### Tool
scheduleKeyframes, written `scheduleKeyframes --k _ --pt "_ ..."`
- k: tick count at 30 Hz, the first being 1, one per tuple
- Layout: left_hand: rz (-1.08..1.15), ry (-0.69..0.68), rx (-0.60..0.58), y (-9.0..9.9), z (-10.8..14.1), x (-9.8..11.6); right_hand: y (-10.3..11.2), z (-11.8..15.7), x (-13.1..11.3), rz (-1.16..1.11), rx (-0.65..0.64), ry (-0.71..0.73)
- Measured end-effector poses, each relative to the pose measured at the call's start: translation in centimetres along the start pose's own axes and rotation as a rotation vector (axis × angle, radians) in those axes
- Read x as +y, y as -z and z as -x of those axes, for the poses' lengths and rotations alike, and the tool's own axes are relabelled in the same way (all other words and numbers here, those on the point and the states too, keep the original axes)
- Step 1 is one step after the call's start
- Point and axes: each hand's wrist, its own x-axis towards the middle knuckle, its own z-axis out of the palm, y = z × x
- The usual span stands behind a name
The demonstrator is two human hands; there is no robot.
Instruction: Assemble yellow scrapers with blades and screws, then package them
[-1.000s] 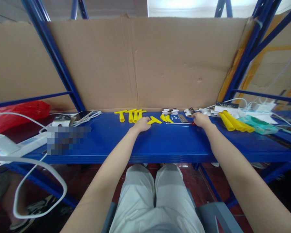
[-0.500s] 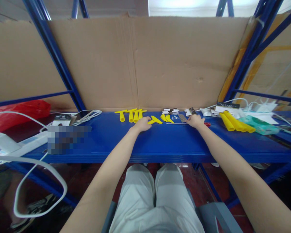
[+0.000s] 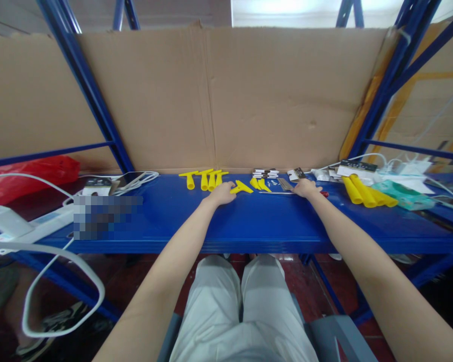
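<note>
My left hand [image 3: 223, 193] rests on the blue table between a row of yellow T-shaped pieces [image 3: 204, 181] and a single yellow T-shaped piece [image 3: 242, 187]; how its fingers are set is too small to tell. My right hand [image 3: 305, 188] lies over a screwdriver, whose metal shaft [image 3: 275, 192] points left and whose red handle [image 3: 325, 194] shows at the right. Just left of that hand are thin metal strips [image 3: 285, 184]. Small yellow parts [image 3: 259, 184] and a stack of black-and-white packets [image 3: 265, 173] lie between the hands.
At the right are yellow tubes [image 3: 366, 193], a green plastic bag [image 3: 407, 195] and white cables. A power strip [image 3: 41, 224], a red bag [image 3: 33, 176] and a blurred-out patch are at the left. Cardboard [image 3: 249, 100] stands behind the table.
My right hand has shifted slightly to the right along the screwdriver, with its fingers a little differently placed. My left hand has stayed where it was.
</note>
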Motion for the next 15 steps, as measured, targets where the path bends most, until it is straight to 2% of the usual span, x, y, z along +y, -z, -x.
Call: scheduleKeyframes --k 15 --pt "-0.027 -0.009 -0.002 0.07 0.10 0.21 -0.18 -0.52 0.56 -0.022 -0.006 -0.004"
